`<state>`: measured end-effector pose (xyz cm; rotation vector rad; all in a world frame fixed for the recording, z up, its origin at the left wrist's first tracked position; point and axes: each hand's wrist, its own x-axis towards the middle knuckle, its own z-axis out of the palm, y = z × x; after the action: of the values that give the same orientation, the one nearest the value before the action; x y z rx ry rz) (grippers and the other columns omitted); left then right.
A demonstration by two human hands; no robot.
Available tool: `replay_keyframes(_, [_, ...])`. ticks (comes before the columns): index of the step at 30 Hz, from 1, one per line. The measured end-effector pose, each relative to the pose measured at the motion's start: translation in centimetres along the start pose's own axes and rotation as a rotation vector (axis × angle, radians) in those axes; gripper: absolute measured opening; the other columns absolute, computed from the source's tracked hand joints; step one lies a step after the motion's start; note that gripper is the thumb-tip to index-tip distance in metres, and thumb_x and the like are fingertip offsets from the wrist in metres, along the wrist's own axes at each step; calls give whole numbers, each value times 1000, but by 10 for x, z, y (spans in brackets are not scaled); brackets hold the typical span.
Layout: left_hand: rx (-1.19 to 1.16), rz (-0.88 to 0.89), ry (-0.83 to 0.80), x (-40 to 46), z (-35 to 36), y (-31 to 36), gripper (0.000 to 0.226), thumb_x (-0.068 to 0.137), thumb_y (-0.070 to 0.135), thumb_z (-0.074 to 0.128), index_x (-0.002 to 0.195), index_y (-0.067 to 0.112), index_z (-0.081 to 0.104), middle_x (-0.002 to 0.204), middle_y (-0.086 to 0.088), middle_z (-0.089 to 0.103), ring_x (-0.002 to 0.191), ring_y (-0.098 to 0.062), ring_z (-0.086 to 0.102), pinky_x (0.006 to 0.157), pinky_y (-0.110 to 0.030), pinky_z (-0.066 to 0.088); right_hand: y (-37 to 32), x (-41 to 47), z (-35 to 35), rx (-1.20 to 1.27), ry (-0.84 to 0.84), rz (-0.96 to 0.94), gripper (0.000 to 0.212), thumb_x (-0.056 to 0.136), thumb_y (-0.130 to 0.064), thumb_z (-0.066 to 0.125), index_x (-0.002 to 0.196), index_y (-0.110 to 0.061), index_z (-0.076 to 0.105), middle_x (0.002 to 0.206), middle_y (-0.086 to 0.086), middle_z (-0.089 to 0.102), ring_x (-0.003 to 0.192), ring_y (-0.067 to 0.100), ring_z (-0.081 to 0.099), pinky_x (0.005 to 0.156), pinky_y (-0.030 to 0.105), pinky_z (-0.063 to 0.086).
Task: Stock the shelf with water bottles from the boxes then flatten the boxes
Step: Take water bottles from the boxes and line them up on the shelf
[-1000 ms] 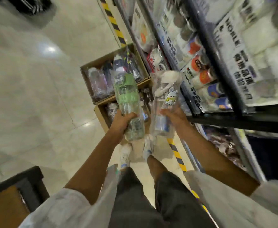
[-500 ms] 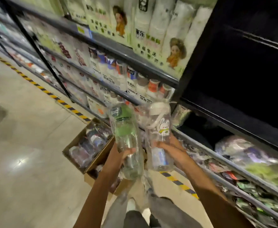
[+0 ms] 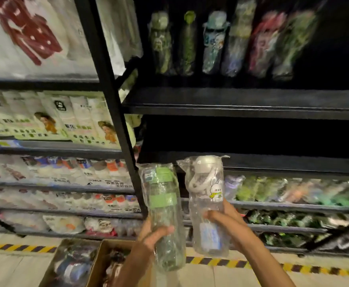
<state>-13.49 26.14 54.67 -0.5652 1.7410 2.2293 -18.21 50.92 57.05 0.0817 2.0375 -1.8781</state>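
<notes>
Two wrapped bottles: you are now facing the shelf (image 3: 241, 104), having turned from the boxes (image 3: 99, 264), left hand (image 3: 148, 238) gripping the green bottle (image 3: 165, 214), right hand (image 3: 229, 222) gripping the white bottle (image 3: 207, 199), ready for stocking.

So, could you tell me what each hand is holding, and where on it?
The left hand grips the green-banded bottle around its lower body; the right hand grips the rabbit-print bottle around its middle.

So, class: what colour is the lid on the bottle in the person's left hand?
Light green lid, clearest in the head view.
</notes>
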Motion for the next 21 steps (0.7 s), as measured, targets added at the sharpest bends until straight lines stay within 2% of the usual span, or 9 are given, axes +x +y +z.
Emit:
replay_keyframes(1, [-9,-10,-22,-1,19,4,50,85,0,80,121,26,58,87,11,75,75,-11,71,59,-18,54,-3,-8,-13,8,29,7,51,91,-13,75,137,-27,59,124,-6,75,115,14,71,102,42,53])
replay_keyframes(3, [-4,11,-102,1,50,4,68,73,2,88,132,21,60,97,1,81,87,-17,78,68,-23,59,-7,-23,-41,27,109,18,51,85,-25,81,130,-29,59,118,-9,76,107,8,72,96,37,55])
replay_keyframes(6, [25,57,-222,-2,100,8,88,62,20,97,141,28,56,115,2,78,107,-17,75,99,-38,55,-14,-47,-85,82,181,26,71,63,-44,92,124,-24,61,112,-8,78,105,14,74,96,42,56])
replay_keyframes(8, [60,81,-281,-7,136,11,101,50,36,100,141,31,56,120,3,77,114,-20,72,111,-46,48,-19,-63,-116,91,229,15,89,46,-60,95,121,-25,62,115,-4,75,109,19,72,101,50,55])
replay_keyframes(9, [68,87,-304,-10,155,13,107,46,41,101,143,32,55,123,4,76,118,-21,70,114,-49,45,-22,-71,-132,96,253,-5,93,41,-64,94,119,-26,62,115,-5,75,109,19,71,101,50,55])
replay_keyframes(11, [85,100,-349,-16,191,15,111,46,45,103,145,35,53,129,4,73,124,-23,67,116,-51,43,-33,-88,-161,107,281,-49,91,40,-64,93,117,-27,62,111,-8,75,108,16,71,101,45,53])
replay_keyframes(15, [129,161,-380,-26,260,28,95,54,48,98,138,35,55,123,8,75,117,-21,71,109,-50,51,-57,-113,-217,135,306,-117,76,59,-46,88,127,-26,61,110,-11,78,103,14,75,101,47,55])
replay_keyframes(19, [137,214,-381,-27,319,51,90,54,49,96,135,31,60,120,5,77,112,-21,74,105,-52,53,-83,-123,-270,109,368,-190,55,63,-45,84,111,-29,63,101,-19,77,98,6,73,88,36,55])
replay_keyframes(21, [114,239,-369,-22,344,67,80,60,40,93,133,27,62,118,0,77,109,-24,75,100,-50,56,-102,-122,-293,104,376,-236,50,65,-41,82,109,-29,62,95,-25,76,94,1,72,84,32,52])
